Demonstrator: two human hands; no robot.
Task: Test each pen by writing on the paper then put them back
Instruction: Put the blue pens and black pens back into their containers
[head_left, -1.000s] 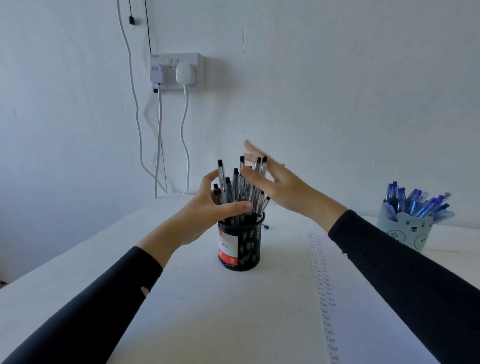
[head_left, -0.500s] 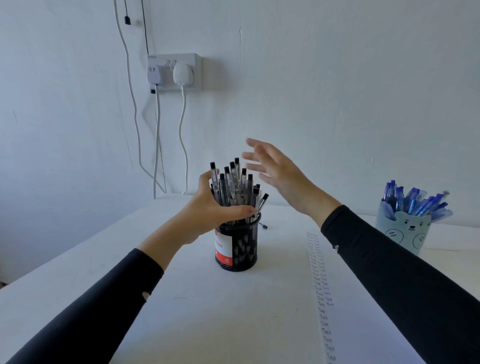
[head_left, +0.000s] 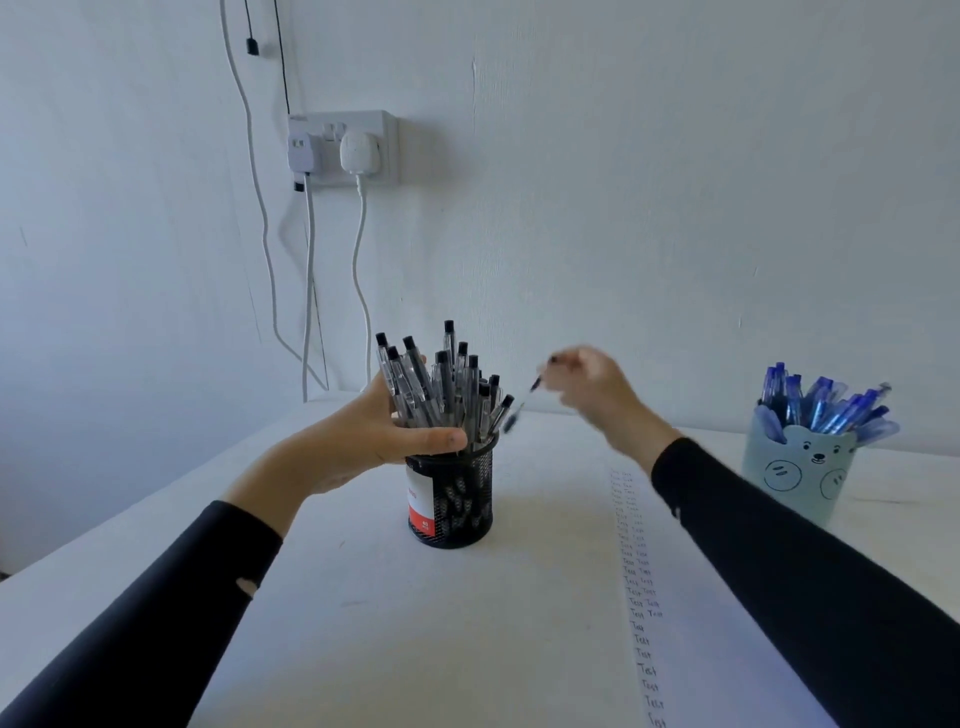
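A black mesh pen cup (head_left: 451, 499) with a red and white label stands mid-table, full of several clear black-capped pens (head_left: 441, 379). My left hand (head_left: 384, 426) wraps around the bundle of pens just above the cup's rim, thumb across the front. My right hand (head_left: 597, 387), blurred by motion, is to the right of the cup and pinches one black pen (head_left: 522, 405) that slants down toward the rim. The white paper (head_left: 519, 649) lies in front, with a column of handwritten "Test" words (head_left: 641, 597) down its right part.
A light blue bear-face cup (head_left: 800, 467) filled with several blue pens stands at the right. On the wall behind is a socket (head_left: 343, 148) with plugs and hanging cables. The white table's left edge (head_left: 130, 512) runs diagonally.
My right hand has dropped from above the pens to the right of the cup and now pinches a single pen. My left hand keeps its hold on the bundle.
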